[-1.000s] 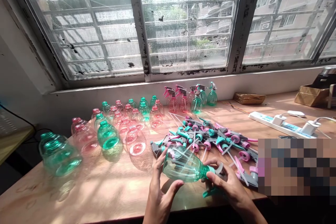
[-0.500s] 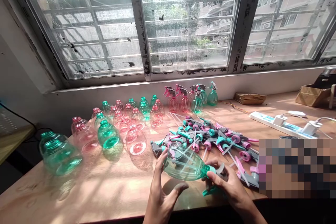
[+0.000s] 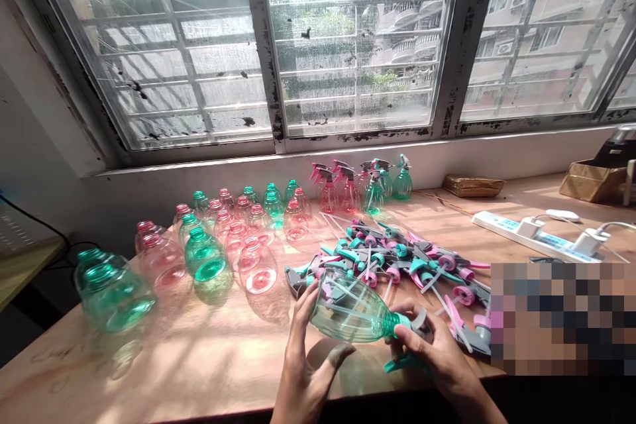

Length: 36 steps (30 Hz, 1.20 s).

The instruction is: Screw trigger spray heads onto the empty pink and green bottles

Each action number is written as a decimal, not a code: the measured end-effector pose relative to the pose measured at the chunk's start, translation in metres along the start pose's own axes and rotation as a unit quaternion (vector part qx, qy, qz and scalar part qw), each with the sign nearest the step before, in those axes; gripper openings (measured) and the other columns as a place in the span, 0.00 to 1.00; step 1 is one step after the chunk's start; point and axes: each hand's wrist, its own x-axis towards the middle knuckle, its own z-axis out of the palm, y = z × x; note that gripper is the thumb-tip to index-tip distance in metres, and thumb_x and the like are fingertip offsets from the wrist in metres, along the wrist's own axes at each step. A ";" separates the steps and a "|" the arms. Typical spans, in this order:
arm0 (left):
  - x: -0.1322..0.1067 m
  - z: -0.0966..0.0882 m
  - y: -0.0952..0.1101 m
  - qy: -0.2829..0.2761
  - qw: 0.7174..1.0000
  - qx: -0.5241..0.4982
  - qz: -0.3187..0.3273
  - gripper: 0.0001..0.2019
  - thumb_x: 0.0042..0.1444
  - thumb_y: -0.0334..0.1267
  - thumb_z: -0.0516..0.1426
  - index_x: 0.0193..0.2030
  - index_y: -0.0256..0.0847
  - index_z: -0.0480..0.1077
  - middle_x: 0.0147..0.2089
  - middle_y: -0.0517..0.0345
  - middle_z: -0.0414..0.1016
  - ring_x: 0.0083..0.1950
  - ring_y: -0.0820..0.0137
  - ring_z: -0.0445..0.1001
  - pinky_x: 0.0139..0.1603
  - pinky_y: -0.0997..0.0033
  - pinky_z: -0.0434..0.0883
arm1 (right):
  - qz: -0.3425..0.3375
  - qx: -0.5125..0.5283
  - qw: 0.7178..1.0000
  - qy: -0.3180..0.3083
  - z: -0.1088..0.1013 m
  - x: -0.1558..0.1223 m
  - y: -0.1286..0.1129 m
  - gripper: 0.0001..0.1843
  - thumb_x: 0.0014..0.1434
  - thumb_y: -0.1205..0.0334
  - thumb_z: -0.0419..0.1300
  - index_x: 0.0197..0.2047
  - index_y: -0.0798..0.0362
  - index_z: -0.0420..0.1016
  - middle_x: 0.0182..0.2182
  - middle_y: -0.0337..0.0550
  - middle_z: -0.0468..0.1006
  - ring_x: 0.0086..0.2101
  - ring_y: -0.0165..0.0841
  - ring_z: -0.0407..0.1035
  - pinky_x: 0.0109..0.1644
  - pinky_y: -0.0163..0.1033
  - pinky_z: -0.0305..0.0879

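A see-through green spray bottle (image 3: 350, 311) lies tilted on its side in the air above the table's front part, its neck to the right. My left hand (image 3: 311, 351) cups its base end, fingers against the far side and thumb held away below it. At the neck, my right hand (image 3: 437, 351) is closed round the teal collar of a trigger spray head (image 3: 405, 363) with grey and teal parts. The sprayer sits at the bottle's mouth; how tightly it is screwed on I cannot tell. The bottle's straw shows faintly through the wall.
Loose pink, teal and grey spray heads (image 3: 392, 255) lie piled behind my hands. Several capless bottles (image 3: 203, 255) in green and pink stand left. Bottles with sprayers (image 3: 350, 192) stand by the window wall. A white power strip (image 3: 536, 236) and brown packet (image 3: 472, 185) are right.
My right hand has shifted very slightly to the right at the bottle's neck, with the spray head. The left hand and the things on the table look the same.
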 end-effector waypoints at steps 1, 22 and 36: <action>0.000 0.000 0.001 0.004 1.000 -0.007 -0.008 0.35 0.64 0.48 0.67 0.74 0.61 0.60 0.77 0.52 0.62 0.80 0.46 0.56 0.80 0.39 0.55 | 0.000 -0.002 1.000 0.000 0.000 0.000 0.000 0.24 0.52 0.45 0.79 0.42 0.51 0.80 0.22 0.37 0.83 0.24 0.35 0.78 0.30 0.37 0.75; -0.003 0.001 -0.003 0.007 0.999 -0.026 -0.025 0.36 0.63 0.47 0.68 0.76 0.59 0.60 0.76 0.50 0.66 0.79 0.44 0.61 0.77 0.38 0.62 | 0.004 -0.011 1.000 0.001 0.002 -0.001 -0.001 0.24 0.51 0.46 0.80 0.43 0.51 0.80 0.22 0.36 0.82 0.24 0.35 0.77 0.30 0.38 0.74; 0.002 0.001 -0.006 0.002 1.000 0.002 0.007 0.30 0.69 0.41 0.62 0.74 0.65 0.59 0.79 0.56 0.58 0.81 0.50 0.54 0.79 0.41 0.59 | 0.002 -0.006 1.000 -0.019 -0.002 0.002 0.002 0.22 0.56 0.45 0.77 0.44 0.50 0.80 0.22 0.36 0.83 0.25 0.37 0.80 0.32 0.38 0.73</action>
